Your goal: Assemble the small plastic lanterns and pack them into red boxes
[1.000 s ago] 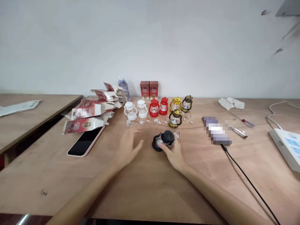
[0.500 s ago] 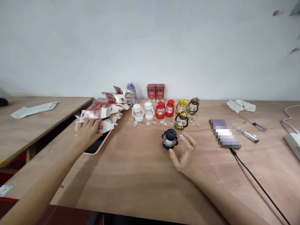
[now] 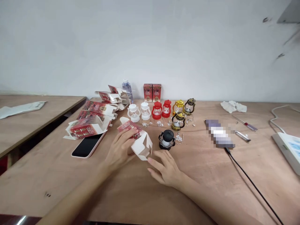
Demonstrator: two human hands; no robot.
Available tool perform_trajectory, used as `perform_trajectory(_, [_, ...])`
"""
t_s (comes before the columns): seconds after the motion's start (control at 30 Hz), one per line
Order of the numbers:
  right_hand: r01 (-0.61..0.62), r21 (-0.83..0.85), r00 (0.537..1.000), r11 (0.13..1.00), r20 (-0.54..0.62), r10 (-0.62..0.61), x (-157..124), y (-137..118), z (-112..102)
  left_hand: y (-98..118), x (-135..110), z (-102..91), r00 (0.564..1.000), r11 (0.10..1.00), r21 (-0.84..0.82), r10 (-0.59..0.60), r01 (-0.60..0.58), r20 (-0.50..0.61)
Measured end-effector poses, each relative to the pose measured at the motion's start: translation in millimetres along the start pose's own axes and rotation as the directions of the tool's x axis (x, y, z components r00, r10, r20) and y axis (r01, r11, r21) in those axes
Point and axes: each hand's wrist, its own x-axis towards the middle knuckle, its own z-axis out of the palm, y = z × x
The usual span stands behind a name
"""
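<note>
My left hand [image 3: 122, 148] grips a red and white cardboard box [image 3: 142, 147] whose flaps stand open toward the right. Close to those flaps is my right hand [image 3: 166, 168], its fingers apart and nothing held in it; whether a fingertip touches the box I cannot tell. A small black lantern [image 3: 167, 139] stands upright just beyond the right hand. Small loose parts [image 3: 180, 138] lie beside it. Farther back stand white lanterns [image 3: 133, 113], red lanterns [image 3: 157, 110], a gold lantern [image 3: 179, 107] and bronze-coloured lanterns [image 3: 178, 121].
Several open boxes [image 3: 96, 107] are heaped at the left, near a phone [image 3: 85, 147]. A bottle [image 3: 127, 90] and two closed red boxes [image 3: 147, 92] stand by the wall. At the right lie a cabled device [image 3: 219, 134], a screwdriver [image 3: 249, 126] and crumpled tissue [image 3: 233, 107].
My left hand has brought a box from the heap to the middle, in front of the lanterns. My right hand has moved left, away from the black lantern, toward the box's open end.
</note>
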Motion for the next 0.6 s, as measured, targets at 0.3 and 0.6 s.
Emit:
perform_trajectory(0.3, [-0.027,-0.091,0.999,0.996,-0.032,0.024,-1,4,-2,-30,-25,23.3,0.996,0.992,-0.103,-0.074,0.070,-0.041])
perform_trajectory(0.6, [-0.191,0.171,0.981,0.967,0.004,0.193,-4,4,-3,-18,-38,38.9,0.980,0.990,-0.140,-0.043,0.016,-0.196])
